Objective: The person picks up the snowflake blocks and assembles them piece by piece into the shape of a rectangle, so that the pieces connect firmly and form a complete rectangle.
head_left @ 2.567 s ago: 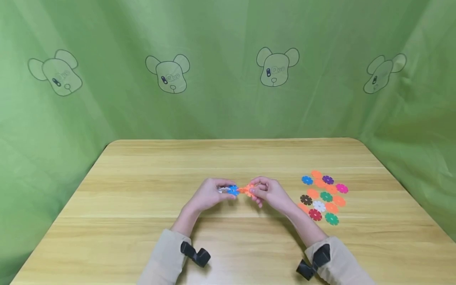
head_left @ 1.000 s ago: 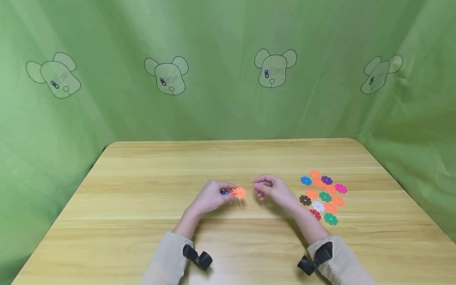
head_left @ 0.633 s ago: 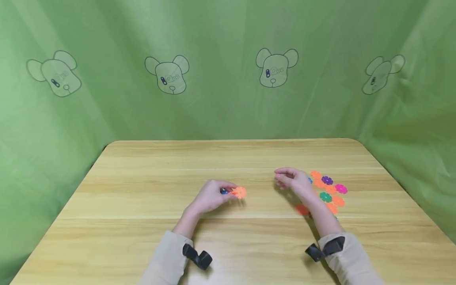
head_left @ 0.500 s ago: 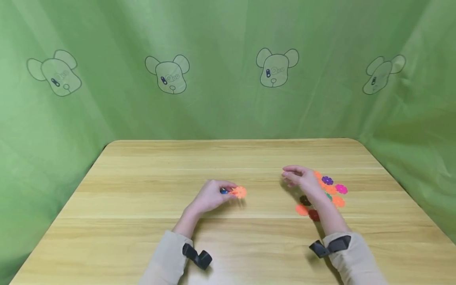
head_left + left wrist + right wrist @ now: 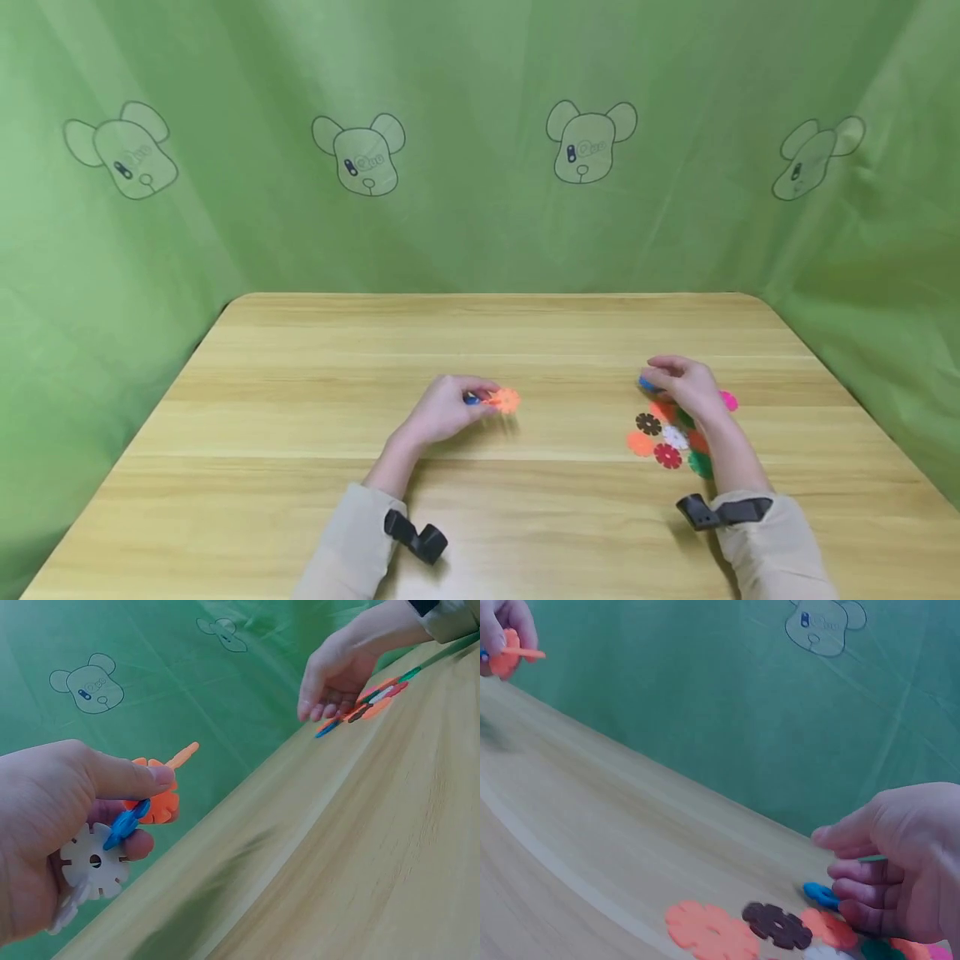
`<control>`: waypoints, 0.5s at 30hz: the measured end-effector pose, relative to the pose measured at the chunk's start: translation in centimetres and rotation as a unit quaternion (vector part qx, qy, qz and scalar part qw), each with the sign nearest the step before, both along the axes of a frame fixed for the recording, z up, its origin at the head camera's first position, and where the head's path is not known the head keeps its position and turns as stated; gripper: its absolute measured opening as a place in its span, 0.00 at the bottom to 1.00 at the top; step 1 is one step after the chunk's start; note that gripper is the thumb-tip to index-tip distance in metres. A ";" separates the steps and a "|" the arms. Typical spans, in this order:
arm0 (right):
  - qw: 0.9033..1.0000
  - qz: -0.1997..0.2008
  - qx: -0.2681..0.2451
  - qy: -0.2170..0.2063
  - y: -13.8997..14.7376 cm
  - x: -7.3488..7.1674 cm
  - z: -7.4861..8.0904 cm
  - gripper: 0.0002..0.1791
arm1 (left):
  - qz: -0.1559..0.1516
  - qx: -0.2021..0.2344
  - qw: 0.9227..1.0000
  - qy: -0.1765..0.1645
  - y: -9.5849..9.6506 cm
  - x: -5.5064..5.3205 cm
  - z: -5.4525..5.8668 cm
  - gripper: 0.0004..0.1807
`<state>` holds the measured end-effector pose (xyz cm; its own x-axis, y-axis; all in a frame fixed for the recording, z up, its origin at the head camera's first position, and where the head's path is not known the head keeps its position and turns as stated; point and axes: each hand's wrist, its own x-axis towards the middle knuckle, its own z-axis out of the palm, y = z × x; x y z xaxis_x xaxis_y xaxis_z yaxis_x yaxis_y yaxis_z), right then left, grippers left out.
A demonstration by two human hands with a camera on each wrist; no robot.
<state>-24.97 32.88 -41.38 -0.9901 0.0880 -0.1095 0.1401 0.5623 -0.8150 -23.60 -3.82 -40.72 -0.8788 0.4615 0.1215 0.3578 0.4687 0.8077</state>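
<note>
My left hand (image 5: 442,410) pinches a chain of slotted snowflake discs between thumb and fingers, above the table. The left wrist view shows white discs (image 5: 109,876) near the palm, then a blue disc (image 5: 126,825), an orange disc (image 5: 163,808) and an edge-on orange disc (image 5: 184,754) at the outer end. My right hand (image 5: 688,387) hovers at the far left of the loose pile, over a single blue disc (image 5: 821,896). In the right wrist view its thumb stands apart from loosely bent fingers, which are close to that disc; whether they touch it I cannot tell.
Loose discs lie flat under and around the right forearm: brown (image 5: 648,430), red (image 5: 667,462), white (image 5: 676,442), green (image 5: 701,465), pink (image 5: 730,402) and several orange (image 5: 641,443). The wooden table (image 5: 337,333) ends at a green curtain (image 5: 465,217).
My right hand let go of the orange end of the chain and travelled right to the loose discs. My left hand still holds the chain, turned so that an orange disc faces up.
</note>
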 end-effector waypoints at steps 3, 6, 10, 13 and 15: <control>0.999 -0.002 0.033 -0.002 0.3 0.0 -0.3 0.32 | 0.000 -0.002 1.000 -0.003 0.0 0.1 0.0 0.15; 0.997 0.002 0.072 0.008 0.3 0.1 -0.4 0.31 | 0.000 -0.002 1.000 -0.007 0.1 0.1 0.0 0.15; 0.994 0.004 0.109 0.014 0.5 0.2 -0.5 0.30 | -0.003 -0.001 1.000 -0.004 0.1 0.1 -0.1 0.15; 0.993 0.000 0.119 0.009 0.6 0.3 -0.5 0.30 | -0.005 -0.002 1.000 0.001 0.1 0.1 -0.1 0.15; 0.992 0.000 0.126 0.008 0.6 0.3 -0.6 0.30 | -0.006 -0.004 1.000 0.002 0.1 0.2 0.0 0.15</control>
<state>-24.67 33.52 -41.97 -0.9917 0.1097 -0.0677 0.1272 0.7480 -0.6514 -23.44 -3.73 -40.76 -0.8724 0.4732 0.1221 0.3674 0.4703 0.8024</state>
